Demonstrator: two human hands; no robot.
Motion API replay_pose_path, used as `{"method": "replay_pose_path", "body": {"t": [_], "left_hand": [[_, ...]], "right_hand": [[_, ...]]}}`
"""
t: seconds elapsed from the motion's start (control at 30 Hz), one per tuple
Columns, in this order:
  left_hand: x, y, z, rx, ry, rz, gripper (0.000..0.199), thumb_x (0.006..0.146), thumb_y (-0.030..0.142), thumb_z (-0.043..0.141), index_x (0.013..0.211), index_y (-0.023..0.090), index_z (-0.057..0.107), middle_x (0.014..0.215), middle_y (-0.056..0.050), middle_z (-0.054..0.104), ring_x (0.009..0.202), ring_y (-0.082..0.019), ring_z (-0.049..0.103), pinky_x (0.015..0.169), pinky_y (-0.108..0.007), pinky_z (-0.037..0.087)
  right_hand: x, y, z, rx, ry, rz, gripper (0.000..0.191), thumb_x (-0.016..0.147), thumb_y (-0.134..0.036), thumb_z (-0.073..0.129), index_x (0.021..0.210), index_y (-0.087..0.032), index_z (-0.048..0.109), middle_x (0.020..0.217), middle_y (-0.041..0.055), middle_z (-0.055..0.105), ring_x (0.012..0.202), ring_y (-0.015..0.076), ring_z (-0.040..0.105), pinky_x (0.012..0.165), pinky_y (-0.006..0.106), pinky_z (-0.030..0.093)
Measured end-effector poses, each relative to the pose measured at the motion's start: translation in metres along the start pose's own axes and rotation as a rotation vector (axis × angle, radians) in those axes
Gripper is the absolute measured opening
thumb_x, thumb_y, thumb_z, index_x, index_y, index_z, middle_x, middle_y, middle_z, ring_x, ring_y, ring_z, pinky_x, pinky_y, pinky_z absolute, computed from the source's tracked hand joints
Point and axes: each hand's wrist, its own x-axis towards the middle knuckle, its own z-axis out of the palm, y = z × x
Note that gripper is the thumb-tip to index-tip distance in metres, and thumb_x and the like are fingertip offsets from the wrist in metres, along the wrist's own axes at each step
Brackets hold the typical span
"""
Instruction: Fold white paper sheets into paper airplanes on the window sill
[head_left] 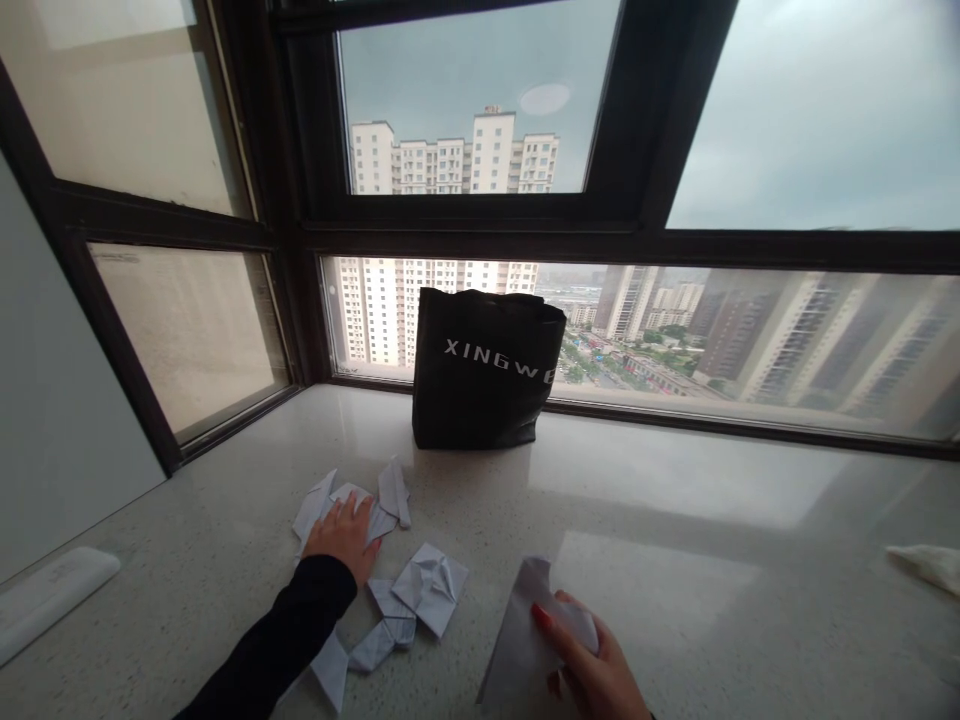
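My right hand [596,660] grips a sheet of whitish-grey paper [517,635], thumb on top, at the front of the pale speckled sill. On the left, my left hand [343,538] lies with fingers stretched over a cluster of folded white paper pieces [315,503]; whether it presses on them I cannot tell. An upright-looking folded piece [393,492] is just right of its fingertips. Between the hands sits a square folded paper [432,590] with raised flaps, overlapping a jointed folded strip [382,640]. Another pointed paper [330,668] is partly hidden by my left forearm.
A black bag [480,395] with white lettering stands against the window at the back of the sill [675,520]. A long white object [56,595] lies at the left edge. Something whitish and crumpled [930,567] is at the far right. Dark window frames [480,215] border the sill.
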Motion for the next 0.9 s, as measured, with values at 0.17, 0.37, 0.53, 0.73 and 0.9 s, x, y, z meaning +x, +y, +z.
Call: {"method": "replay_pose_path", "body": {"t": [0.17, 0.37, 0.53, 0.73, 0.9], "left_hand": [[0.002, -0.010, 0.012, -0.002, -0.060, -0.004, 0.046, 0.069, 0.011, 0.039, 0.114, 0.005, 0.042, 0.113, -0.017, 0.052, 0.104, -0.022, 0.048, 0.086, -0.031, 0.036], [0.006, -0.021, -0.003, -0.057, 0.016, -0.016, 0.043, 0.075, 0.014, 0.030, 0.117, 0.016, 0.040, 0.089, -0.008, 0.065, 0.079, -0.021, 0.061, 0.069, -0.030, 0.044], [0.009, -0.024, -0.024, -0.171, 0.170, -0.037, 0.038, 0.076, 0.020, 0.031, 0.111, 0.023, 0.045, 0.089, -0.002, 0.064, 0.085, -0.018, 0.059, 0.069, -0.025, 0.043], [0.011, -0.023, -0.035, -0.458, 0.267, -0.119, 0.036, 0.074, 0.034, 0.037, 0.104, 0.020, 0.051, 0.080, -0.002, 0.064, 0.077, -0.017, 0.060, 0.060, -0.021, 0.045], [0.011, -0.027, -0.035, -0.335, 0.476, -0.009, 0.039, 0.078, 0.031, 0.031, 0.110, 0.018, 0.047, 0.099, -0.006, 0.060, 0.091, -0.019, 0.055, 0.074, -0.025, 0.043]], "right_hand": [[-0.003, 0.000, 0.002, -0.040, -0.017, -0.020, 0.035, 0.056, -0.045, 0.065, 0.052, -0.016, 0.046, 0.042, -0.0064, 0.041, 0.037, 0.0069, 0.040, 0.037, 0.017, 0.031], [-0.003, -0.004, 0.002, -0.059, -0.007, -0.020, 0.036, 0.056, -0.047, 0.064, 0.051, -0.017, 0.045, 0.041, -0.0063, 0.040, 0.037, 0.0075, 0.039, 0.037, 0.018, 0.030], [-0.003, -0.006, 0.004, -0.015, -0.013, -0.021, 0.036, 0.056, -0.046, 0.065, 0.050, -0.016, 0.044, 0.041, -0.0068, 0.038, 0.037, 0.0067, 0.038, 0.037, 0.017, 0.029], [-0.004, -0.009, 0.005, -0.004, -0.001, 0.018, 0.036, 0.055, -0.045, 0.065, 0.051, -0.017, 0.044, 0.039, -0.0074, 0.039, 0.034, 0.0059, 0.037, 0.034, 0.016, 0.029], [-0.004, -0.009, 0.005, -0.012, -0.014, 0.036, 0.036, 0.055, -0.046, 0.065, 0.052, -0.017, 0.045, 0.040, -0.0065, 0.042, 0.034, 0.0064, 0.040, 0.034, 0.017, 0.032]]}}
